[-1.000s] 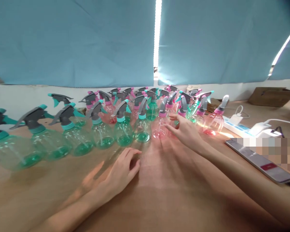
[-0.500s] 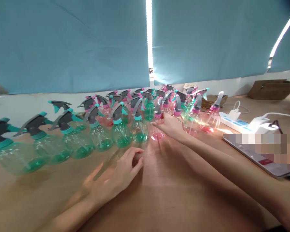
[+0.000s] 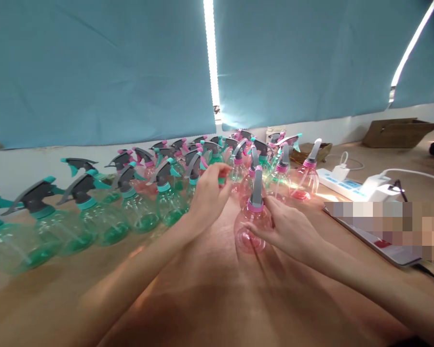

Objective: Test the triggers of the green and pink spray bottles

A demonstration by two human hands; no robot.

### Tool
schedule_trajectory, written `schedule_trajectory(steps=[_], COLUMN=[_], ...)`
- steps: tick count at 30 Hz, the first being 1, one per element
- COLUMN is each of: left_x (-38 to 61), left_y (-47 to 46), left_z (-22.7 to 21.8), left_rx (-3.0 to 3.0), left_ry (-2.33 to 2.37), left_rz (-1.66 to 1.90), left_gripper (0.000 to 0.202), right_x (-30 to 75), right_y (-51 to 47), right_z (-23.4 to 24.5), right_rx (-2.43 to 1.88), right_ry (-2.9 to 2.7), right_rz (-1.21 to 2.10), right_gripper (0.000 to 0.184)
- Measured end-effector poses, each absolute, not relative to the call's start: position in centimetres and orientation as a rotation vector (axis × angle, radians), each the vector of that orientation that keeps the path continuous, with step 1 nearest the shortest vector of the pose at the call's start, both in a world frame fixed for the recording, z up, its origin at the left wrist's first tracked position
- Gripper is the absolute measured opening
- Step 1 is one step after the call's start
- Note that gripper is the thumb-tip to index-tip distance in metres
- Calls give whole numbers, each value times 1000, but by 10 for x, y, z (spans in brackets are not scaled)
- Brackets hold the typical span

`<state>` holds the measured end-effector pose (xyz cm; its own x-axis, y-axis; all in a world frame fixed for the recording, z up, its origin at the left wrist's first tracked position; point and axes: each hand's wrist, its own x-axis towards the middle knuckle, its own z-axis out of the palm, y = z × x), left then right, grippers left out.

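Observation:
My right hand point(image 3: 289, 224) is wrapped round the body of a pink see-through spray bottle point(image 3: 252, 241) with a grey trigger head, which stands upright at the near middle of the table. To the left, my left hand point(image 3: 210, 193) is raised with fingers bent and thumb apart, holding nothing visible. Partly behind it is a green spray bottle point(image 3: 192, 188) with a turquoise collar; I cannot tell whether they touch. Beyond my right hand stand more pink spray bottles, one of them at the right end point(image 3: 305, 183).
A row of green spray bottles point(image 3: 108, 226) runs along the left, with mixed pink and green ones behind. To the right lie a white power strip point(image 3: 342, 185) with plugged chargers and a tablet-like device point(image 3: 376, 243), partly blurred out. An open cardboard box point(image 3: 398, 135) sits at the back right.
My right hand has come nearer with a pink spray bottle from the group. My left hand has moved forward and up towards the bottles. The view has shifted slightly right.

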<state>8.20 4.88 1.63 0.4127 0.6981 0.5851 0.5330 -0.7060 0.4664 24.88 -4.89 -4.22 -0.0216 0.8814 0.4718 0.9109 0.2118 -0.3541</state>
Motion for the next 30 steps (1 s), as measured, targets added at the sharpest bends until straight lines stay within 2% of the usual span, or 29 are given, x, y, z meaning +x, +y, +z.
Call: schedule_trajectory(steps=[3,7,11,23,30], left_x=[119,159,178,157,146], left_y=[87,132,153,173,172], left_z=[47,68,68,81,85], left_rx=[2547,2630,2678,2751,2771], left_ry=[1224,1385,1480,1744,1782], left_rz=[1109,832,575,182,85], left_gripper=[21,23,33,32,31], right_x=[251,248,248,249,252], right_y=[-50,-48,-48,-43,-42], right_z=[-43,-41,-39,-45,-46], right_rx=[-1658,-1657,-1621,-1583,-1571], right_ry=[-1902,-1913,-1893,-1882,-1898], right_rz=[-86,-62,-24,-28,-43], right_gripper=[41,42,42,46,47])
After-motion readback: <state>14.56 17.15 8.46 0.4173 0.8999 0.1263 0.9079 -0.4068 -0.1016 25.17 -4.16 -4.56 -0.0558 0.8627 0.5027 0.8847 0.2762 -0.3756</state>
